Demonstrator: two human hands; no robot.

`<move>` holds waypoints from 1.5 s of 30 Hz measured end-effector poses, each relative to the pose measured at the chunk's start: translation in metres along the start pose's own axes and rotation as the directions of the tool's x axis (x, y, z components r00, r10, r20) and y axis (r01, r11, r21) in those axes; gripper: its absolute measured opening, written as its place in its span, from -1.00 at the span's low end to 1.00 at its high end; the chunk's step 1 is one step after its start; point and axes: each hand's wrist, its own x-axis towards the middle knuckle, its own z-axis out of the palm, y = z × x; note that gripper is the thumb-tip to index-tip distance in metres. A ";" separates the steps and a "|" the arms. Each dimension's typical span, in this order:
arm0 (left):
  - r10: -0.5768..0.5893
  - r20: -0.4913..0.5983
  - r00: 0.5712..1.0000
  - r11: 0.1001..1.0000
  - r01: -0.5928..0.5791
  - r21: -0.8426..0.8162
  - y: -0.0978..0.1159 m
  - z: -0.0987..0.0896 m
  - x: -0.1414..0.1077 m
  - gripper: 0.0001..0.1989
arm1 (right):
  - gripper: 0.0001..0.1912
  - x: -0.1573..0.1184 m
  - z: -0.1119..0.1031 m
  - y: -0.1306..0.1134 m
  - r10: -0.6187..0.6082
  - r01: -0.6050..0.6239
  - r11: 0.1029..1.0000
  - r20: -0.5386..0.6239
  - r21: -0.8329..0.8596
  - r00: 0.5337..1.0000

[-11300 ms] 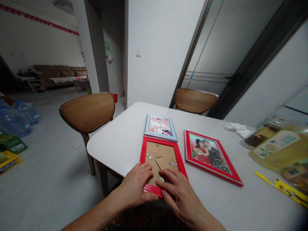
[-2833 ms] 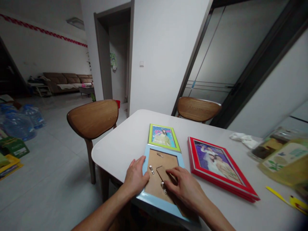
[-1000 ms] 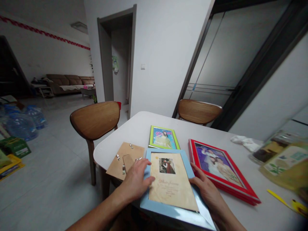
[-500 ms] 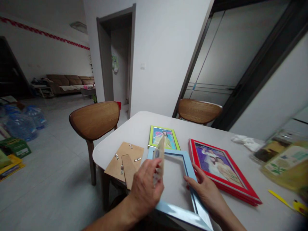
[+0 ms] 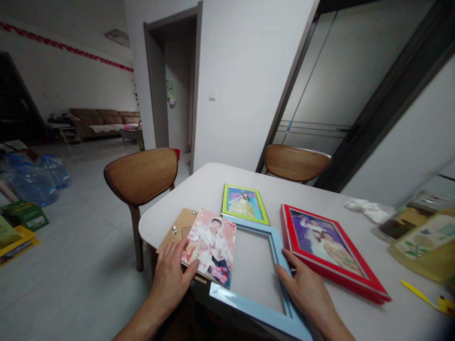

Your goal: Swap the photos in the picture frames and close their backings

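Observation:
My left hand holds the left edge of a pink printed photo that faces up, thumb over the edge. That photo lies partly over a brown backing board with small metal clips and overlaps the left side of a light-blue picture frame. The frame's opening shows the white tabletop through it. My right hand grips the frame's right side, thumb at its inner edge and fingers over the outside. How far the photo rests on the table or frame is unclear.
Behind the blue frame lies a green-framed picture. Stacked red picture frames sit to the right. Farther right are a white cloth, a yellow-labelled bag and a yellow tool. Wooden chairs stand at the white table.
My left hand has moved left and lowered the photo from nearly edge-on to lying face up, over the backing board. My right hand stays on the blue frame.

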 end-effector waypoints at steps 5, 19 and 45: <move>0.084 0.064 0.994 0.994 -0.088 0.061 0.000 0.002 -0.004 -0.58 | -0.47 -0.001 0.003 0.006 -0.068 0.066 0.993 -0.015 -0.101 0.998; 0.213 0.383 0.899 0.975 -0.223 -0.018 0.042 0.008 0.006 -0.40 | -0.54 -0.005 0.024 -0.060 -0.256 0.238 0.903 0.005 0.357 0.967; -0.194 0.292 0.937 0.329 0.343 -0.880 0.079 0.031 0.017 -0.47 | -0.27 -0.009 -0.003 -0.049 0.085 -0.232 0.499 0.219 0.835 0.972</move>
